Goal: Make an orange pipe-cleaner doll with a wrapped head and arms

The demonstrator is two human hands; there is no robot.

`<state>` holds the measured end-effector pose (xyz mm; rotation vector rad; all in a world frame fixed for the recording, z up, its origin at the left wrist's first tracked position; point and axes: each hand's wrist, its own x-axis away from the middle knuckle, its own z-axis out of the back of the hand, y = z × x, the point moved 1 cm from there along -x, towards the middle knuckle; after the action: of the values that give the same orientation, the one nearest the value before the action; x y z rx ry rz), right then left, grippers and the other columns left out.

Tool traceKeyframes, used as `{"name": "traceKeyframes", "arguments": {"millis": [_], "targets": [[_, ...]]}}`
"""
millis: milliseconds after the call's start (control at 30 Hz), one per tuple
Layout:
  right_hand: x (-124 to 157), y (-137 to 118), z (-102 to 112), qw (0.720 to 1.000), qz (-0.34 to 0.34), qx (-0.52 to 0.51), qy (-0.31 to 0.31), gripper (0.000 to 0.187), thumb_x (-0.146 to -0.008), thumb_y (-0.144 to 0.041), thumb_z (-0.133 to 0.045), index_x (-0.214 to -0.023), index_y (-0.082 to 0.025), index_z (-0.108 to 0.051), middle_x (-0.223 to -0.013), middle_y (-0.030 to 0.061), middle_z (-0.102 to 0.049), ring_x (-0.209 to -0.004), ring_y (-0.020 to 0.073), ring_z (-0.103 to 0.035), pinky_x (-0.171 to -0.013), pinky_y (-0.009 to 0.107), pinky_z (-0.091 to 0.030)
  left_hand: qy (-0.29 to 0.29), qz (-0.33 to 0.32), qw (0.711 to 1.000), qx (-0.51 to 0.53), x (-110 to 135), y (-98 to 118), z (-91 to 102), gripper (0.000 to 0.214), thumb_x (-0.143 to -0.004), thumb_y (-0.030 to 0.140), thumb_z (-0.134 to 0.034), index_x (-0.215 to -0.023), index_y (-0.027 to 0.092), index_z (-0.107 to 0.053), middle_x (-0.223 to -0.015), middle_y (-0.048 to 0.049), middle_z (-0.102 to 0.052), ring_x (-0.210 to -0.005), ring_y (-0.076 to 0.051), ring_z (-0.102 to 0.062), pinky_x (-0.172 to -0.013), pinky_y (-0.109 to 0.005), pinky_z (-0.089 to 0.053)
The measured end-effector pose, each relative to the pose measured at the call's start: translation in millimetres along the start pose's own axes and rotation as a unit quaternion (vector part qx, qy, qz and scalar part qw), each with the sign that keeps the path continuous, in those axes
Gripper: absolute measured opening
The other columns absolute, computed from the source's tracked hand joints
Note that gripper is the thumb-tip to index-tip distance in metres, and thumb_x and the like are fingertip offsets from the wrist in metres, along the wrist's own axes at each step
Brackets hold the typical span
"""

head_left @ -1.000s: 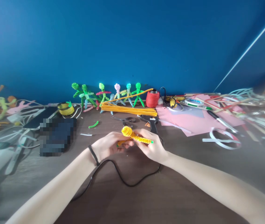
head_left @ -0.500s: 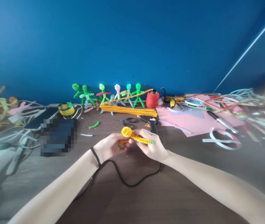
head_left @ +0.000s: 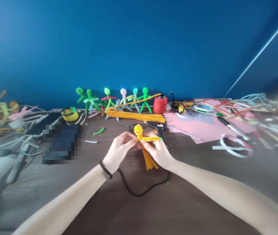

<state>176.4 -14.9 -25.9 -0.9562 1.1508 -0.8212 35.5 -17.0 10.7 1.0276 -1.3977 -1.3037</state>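
Both hands hold a yellow-orange pipe-cleaner figure (head_left: 141,137) upright above the brown table (head_left: 153,209). Its coiled round head points up, a coiled arm sticks out to the right, and loose orange strands hang below. My left hand (head_left: 119,148) pinches the figure from the left at about neck height. My right hand (head_left: 157,150) grips the coiled arm and body from the right. A black band sits on my left wrist.
Several finished pipe-cleaner figures (head_left: 109,99) stand along the blue wall. In front lie a bundle of orange pipe cleaners (head_left: 135,115), black scissors (head_left: 131,125), a black glue gun (head_left: 158,127) with its cord, red thread spool (head_left: 160,103), pink paper (head_left: 199,125), a phone (head_left: 43,123).
The figure has been turned from lying sideways to upright and moved a little farther from me. Its loose orange strands now hang down in view between my hands.
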Motion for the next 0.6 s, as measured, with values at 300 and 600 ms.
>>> {"name": "traceKeyframes", "arguments": {"millis": [300,600], "targets": [[0.2,3.2,-3.3,0.986,-0.105,-0.130,-0.010,0.017,-0.076,-0.032,-0.054,-0.078,-0.016,-0.048,-0.053,-0.0051,-0.042,-0.048,0.0083,-0.043,-0.045,0.022,-0.035,0.044,-0.204,0.898,-0.388,4.6,-2.5,5.6,0.014,-0.079,0.030,-0.046,-0.075,0.021,-0.057,-0.070,-0.0013,-0.063,-0.069,-0.016,-0.056,-0.068,-0.026,-0.040],[-0.3,5.3,-3.3,0.974,-0.146,-0.174,-0.013,0.025,-0.070,-0.037,-0.059,-0.074,-0.017,-0.045,-0.050,-0.0075,-0.040,-0.039,0.0051,-0.034,-0.038,0.021,-0.022,0.031,-0.264,0.854,-0.447,0.8,-7.5,8.0,0.010,-0.078,0.025,-0.049,-0.081,0.021,-0.058,-0.080,-0.0052,-0.064,-0.077,-0.018,-0.056,-0.072,-0.028,-0.040]]}}
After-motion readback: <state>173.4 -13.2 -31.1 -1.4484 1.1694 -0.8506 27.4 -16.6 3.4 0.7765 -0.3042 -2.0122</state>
